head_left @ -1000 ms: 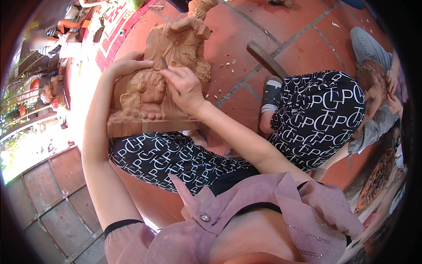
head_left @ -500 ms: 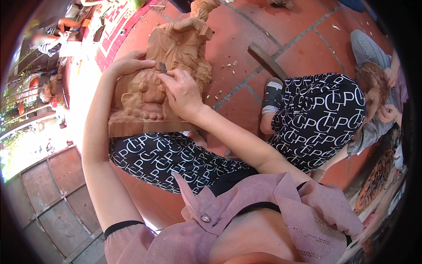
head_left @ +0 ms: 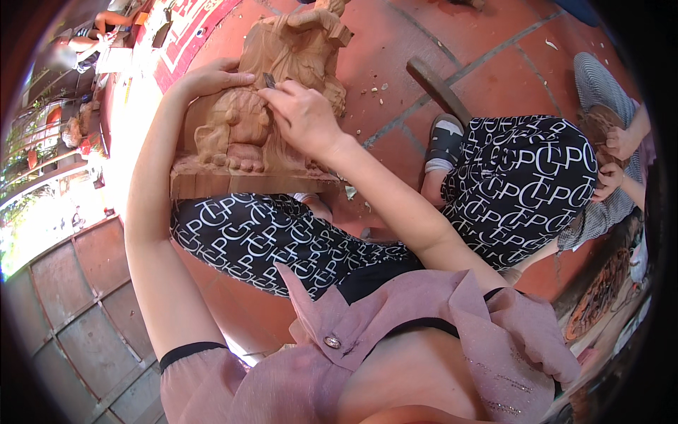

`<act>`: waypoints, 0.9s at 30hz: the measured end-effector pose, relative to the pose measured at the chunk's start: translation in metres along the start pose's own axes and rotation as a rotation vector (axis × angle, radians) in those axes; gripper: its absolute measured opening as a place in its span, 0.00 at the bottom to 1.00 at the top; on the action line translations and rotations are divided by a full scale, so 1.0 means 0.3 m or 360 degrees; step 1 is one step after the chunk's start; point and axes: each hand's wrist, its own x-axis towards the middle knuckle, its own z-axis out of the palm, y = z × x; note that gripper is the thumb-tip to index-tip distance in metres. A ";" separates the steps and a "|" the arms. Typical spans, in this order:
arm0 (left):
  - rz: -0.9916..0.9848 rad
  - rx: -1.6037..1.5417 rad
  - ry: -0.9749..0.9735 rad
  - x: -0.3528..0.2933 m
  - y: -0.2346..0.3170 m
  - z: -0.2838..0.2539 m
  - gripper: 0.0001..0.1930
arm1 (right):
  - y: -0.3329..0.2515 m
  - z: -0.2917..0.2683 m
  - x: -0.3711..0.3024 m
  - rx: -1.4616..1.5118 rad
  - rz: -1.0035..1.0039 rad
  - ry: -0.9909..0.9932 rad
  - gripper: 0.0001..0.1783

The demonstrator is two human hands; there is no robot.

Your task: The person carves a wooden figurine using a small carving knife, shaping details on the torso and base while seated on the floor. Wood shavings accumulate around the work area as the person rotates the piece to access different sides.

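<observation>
A carved wooden figure [head_left: 247, 131] on a thick wooden base [head_left: 226, 185] stands tilted against my legs. My left hand [head_left: 212, 79] grips the back edge of the carving, its fingers reaching over the upper part above a rounded carved head. In my right hand [head_left: 304, 113] a small dark grey flat piece [head_left: 269, 80] is pinched, its end pressed to the wood just beside my left fingertips. What kind of piece it is stays too small to tell. Most of it is hidden behind my fingers.
A wooden bar [head_left: 438, 90] lies on the red tiled floor [head_left: 395, 56] near my sandalled foot [head_left: 445, 141]. Wood chips are scattered about. On the right another person's hands [head_left: 616, 155] are at a brown carved piece; other people sit far left near a red mat [head_left: 187, 53].
My right hand has shifted slightly up along the carving with the dark piece. My left hand stays on the wood. The other person's hands on the right have moved closer to my knee.
</observation>
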 end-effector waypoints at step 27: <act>-0.0413 -0.0037 0.0071 -0.152 0.125 0.061 0.47 | 0.409 -0.135 -0.064 0.1959 0.1248 -0.0323 0.10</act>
